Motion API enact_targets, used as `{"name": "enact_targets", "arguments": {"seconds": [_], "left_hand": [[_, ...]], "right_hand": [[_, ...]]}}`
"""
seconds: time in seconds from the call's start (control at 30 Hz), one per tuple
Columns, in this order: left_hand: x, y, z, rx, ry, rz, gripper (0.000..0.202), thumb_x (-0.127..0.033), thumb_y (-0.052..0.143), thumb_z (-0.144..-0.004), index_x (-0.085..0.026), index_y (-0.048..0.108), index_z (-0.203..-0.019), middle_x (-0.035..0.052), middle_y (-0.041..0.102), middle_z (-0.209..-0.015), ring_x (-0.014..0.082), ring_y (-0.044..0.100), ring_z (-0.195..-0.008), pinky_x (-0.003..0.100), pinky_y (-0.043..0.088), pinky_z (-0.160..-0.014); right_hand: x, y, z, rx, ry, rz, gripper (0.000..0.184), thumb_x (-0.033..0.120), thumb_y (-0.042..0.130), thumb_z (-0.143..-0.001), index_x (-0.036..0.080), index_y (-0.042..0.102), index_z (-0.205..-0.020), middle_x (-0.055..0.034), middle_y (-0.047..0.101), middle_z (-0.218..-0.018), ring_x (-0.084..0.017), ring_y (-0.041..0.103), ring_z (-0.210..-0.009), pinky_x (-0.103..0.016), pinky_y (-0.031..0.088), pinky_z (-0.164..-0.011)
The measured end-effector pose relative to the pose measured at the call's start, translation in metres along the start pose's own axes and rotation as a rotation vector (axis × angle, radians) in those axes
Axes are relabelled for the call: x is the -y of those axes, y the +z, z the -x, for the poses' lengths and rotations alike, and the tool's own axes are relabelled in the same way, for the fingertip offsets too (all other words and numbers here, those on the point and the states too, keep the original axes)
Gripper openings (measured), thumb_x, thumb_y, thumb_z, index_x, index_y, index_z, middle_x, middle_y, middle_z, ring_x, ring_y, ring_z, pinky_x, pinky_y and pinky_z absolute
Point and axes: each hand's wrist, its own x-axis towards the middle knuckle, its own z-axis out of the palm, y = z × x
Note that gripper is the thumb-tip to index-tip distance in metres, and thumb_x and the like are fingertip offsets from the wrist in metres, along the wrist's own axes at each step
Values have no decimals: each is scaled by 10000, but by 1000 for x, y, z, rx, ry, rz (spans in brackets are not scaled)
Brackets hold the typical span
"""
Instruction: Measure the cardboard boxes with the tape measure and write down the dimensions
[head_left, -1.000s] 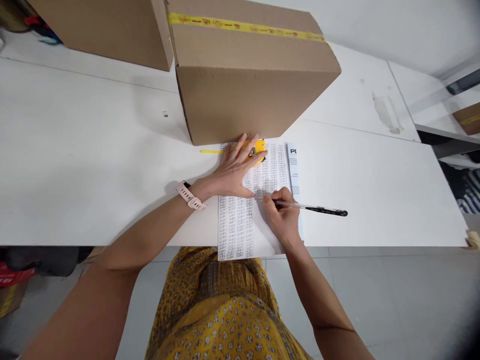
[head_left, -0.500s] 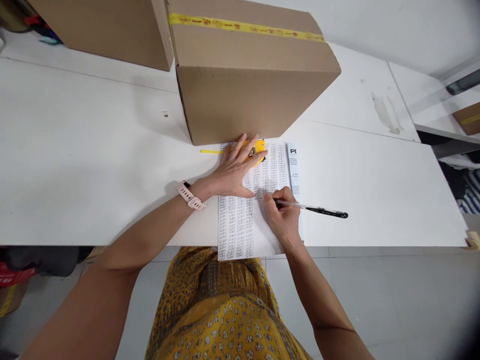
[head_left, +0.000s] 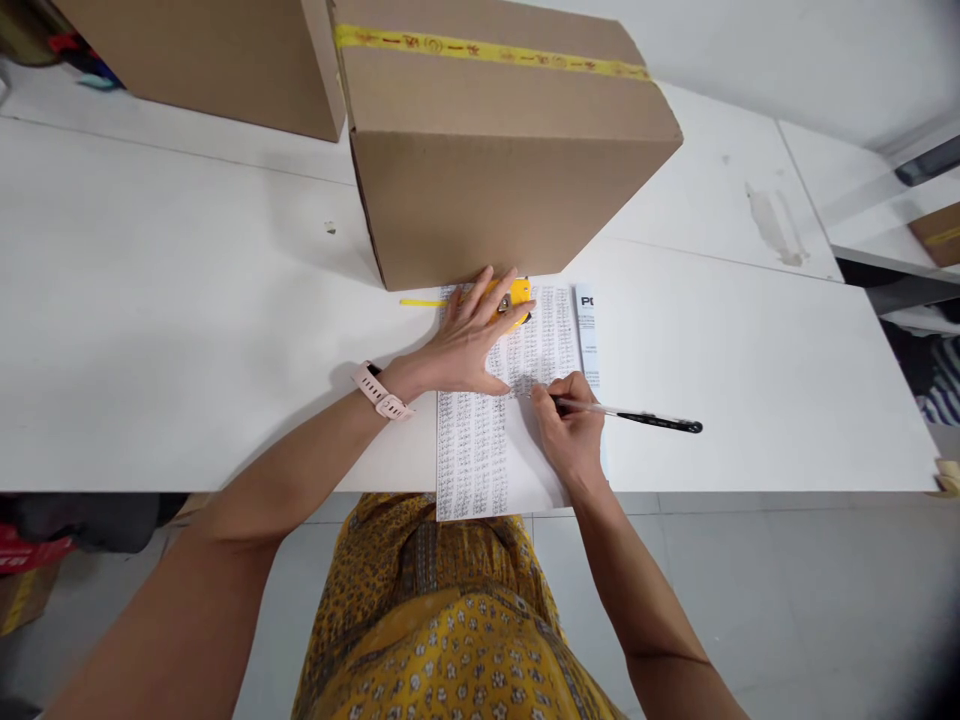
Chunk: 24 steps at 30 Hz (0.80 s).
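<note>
A sheet of paper covered in columns of small handwriting lies on the white table, its lower end hanging past the front edge. My left hand rests on it with fingers spread, partly over a yellow tape measure whose yellow blade sticks out to the left. In my right hand is a pen, clear with a black end, pinched between the fingers. Its tip meets the paper near my left thumb, beside the written columns; the tip itself is hardly visible.
A large cardboard box with yellow printed tape stands right behind the paper. Another cardboard box is at the back left. A light blue printed booklet lies partly under the paper's right side. Shelves stand on the right.
My right hand has shifted slightly to the right with the pen. The left hand, paper and tape measure look the same.
</note>
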Motion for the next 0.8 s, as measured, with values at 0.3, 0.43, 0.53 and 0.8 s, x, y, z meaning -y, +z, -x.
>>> {"name": "enact_targets", "arguments": {"seconds": [0.3, 0.43, 0.53, 0.8], "left_hand": [[3, 2, 0, -16, 18, 45, 1117, -290, 892, -630, -261, 335, -1597, 153, -39, -1753, 453, -135, -1583, 745, 14, -1205], [2, 1, -1, -4, 6, 23, 1120, -262, 886, -625, -242, 333, -1598, 168, -47, -1750, 451, -138, -1583, 756, 35, -1198], [2, 2, -1, -1, -3, 10, 1134, -249, 890, -613, -235, 332, -1600, 173, -48, -1749, 450, -142, -1582, 759, 39, -1196], [6, 4, -1, -28, 16, 57, 1108, -326, 887, -632, -264, 344, -1596, 142, -29, -1756, 456, -136, -1582, 742, 0, -1209]], "right_hand": [[-2, 0, -1, 23, -18, 14, 276, 306, 662, -871, 237, 461, -695, 66, 443, -607, -115, 403, -570, -287, 323, -571], [-1, 1, -1, 18, -21, 10, 275, 305, 658, -872, 238, 459, -694, 66, 443, -613, -115, 408, -572, -290, 327, -576], [-2, 1, -1, 13, -29, 21, 272, 313, 651, -884, 237, 464, -701, 64, 447, -627, -116, 412, -580, -295, 333, -588], [-1, 0, -1, 25, -21, 25, 266, 281, 651, -874, 242, 452, -702, 68, 442, -605, -119, 410, -570, -295, 327, -578]]}}
